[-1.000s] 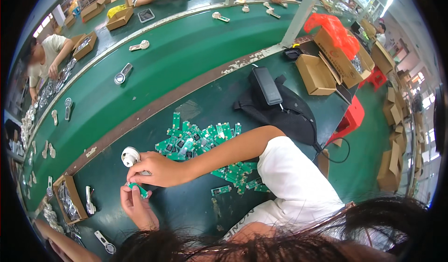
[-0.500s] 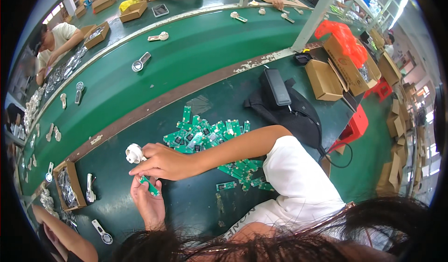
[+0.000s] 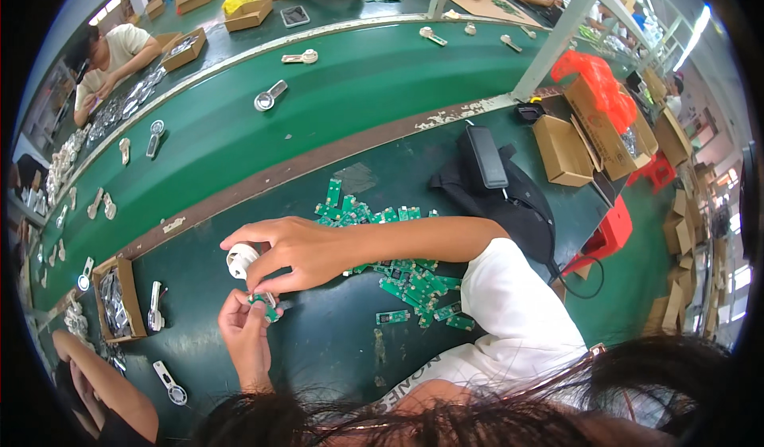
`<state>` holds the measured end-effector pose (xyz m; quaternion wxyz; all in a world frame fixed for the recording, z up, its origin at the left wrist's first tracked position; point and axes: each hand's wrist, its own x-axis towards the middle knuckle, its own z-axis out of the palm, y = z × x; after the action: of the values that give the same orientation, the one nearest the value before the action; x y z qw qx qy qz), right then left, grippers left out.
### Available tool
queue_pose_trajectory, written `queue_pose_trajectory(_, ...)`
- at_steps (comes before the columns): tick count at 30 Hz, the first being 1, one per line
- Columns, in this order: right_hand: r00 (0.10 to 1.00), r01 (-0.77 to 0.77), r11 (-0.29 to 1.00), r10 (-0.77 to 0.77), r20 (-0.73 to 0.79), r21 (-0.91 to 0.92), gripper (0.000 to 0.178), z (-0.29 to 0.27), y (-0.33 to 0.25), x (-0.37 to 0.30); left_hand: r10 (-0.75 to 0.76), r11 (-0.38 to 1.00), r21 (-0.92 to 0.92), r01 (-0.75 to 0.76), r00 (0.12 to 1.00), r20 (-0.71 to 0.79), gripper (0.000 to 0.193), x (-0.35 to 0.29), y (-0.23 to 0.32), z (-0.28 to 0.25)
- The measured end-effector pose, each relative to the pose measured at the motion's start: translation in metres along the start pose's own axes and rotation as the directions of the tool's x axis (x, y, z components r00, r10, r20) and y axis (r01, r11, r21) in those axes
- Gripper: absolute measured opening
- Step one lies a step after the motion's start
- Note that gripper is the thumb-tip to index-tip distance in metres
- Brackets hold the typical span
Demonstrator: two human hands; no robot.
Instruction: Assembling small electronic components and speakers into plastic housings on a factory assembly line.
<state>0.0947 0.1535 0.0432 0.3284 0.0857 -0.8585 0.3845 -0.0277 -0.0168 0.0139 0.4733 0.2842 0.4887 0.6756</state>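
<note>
The left hand (image 3: pixel 245 334) pinched a small green rectangular circuit board (image 3: pixel 271 314) between thumb and fingers, above the near left part of a dark green tabletop (image 3: pixel 318 359). The right hand (image 3: pixel 301 250) reached across from the right, its fingers curled around a white, round, hollow plastic part (image 3: pixel 238 261), while its lower fingertips came down to the far end of the board; whether they gripped it or only touched it could not be told. The right hand was just beyond the left.

To the right, partly hidden by the right forearm, lay a loose heap of green circuit boards (image 3: pixel 418 288). Farther right, a black fabric bag (image 3: pixel 521 208) lay with a black oblong case (image 3: pixel 484 157) on it, and an open brown cardboard box (image 3: pixel 555 149) stood at the far right. On the left, a shallow brown cardboard box (image 3: pixel 137 294) held dark and silvery pieces, with a slim white plastic piece (image 3: pixel 154 313) just to its right. Beyond the table, a green conveyor belt (image 3: pixel 358 73) carried scattered white handled devices (image 3: pixel 267 99), and a co-worker (image 3: pixel 119 53) in a pale shirt was at its far left side
</note>
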Motion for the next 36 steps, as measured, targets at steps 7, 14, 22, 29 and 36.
queue_pose_trajectory(7,0.985,-0.020,0.994,0.001,0.174,0.108,0.006,-0.005,0.008,0.003,-0.092,0.984,0.159,0.083,0.994,0.052,0.003,-0.001,0.011,0.010)
queue_pose_trajectory(14,0.986,-0.076,0.980,0.047,0.162,0.183,0.008,-0.004,0.007,0.006,0.051,0.976,0.214,-0.048,0.999,-0.009,0.006,-0.002,0.012,0.002)
queue_pose_trajectory(22,0.973,-0.216,0.893,0.165,0.160,0.394,0.009,0.009,0.005,0.005,0.012,0.951,0.308,-0.012,1.000,0.001,0.009,-0.013,0.018,-0.004)
queue_pose_trajectory(29,0.971,-0.238,0.933,0.231,0.059,0.271,0.010,0.007,0.002,0.004,0.032,0.996,0.090,-0.025,0.996,-0.079,0.010,0.000,0.007,0.000)
queue_pose_trajectory(36,0.961,-0.271,0.877,0.270,0.059,0.397,0.013,0.015,0.009,-0.002,0.020,0.996,-0.080,-0.027,0.996,-0.089,0.009,0.001,0.000,0.002)
